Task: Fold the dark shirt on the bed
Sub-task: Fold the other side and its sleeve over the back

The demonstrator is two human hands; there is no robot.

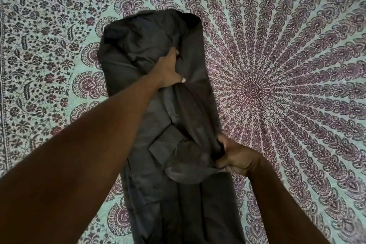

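The dark shirt point(154, 41) lies lengthwise on the bed as a long narrow strip, running from the bottom edge of the view up to the middle. My left hand point(168, 69) reaches far forward and grips a bunch of its cloth near the far end, thumb on top. My right hand point(235, 156) pinches the shirt's right edge nearer to me, where the cloth gathers into creases. A folded sleeve or cuff point(166, 144) lies across the middle of the strip between my hands.
The bed is covered by a pale green sheet point(277, 65) printed with a purple mandala pattern, its centre to the right of the shirt. A floral border runs along the left side point(29, 55). Both my forearms cross the lower part of the view.
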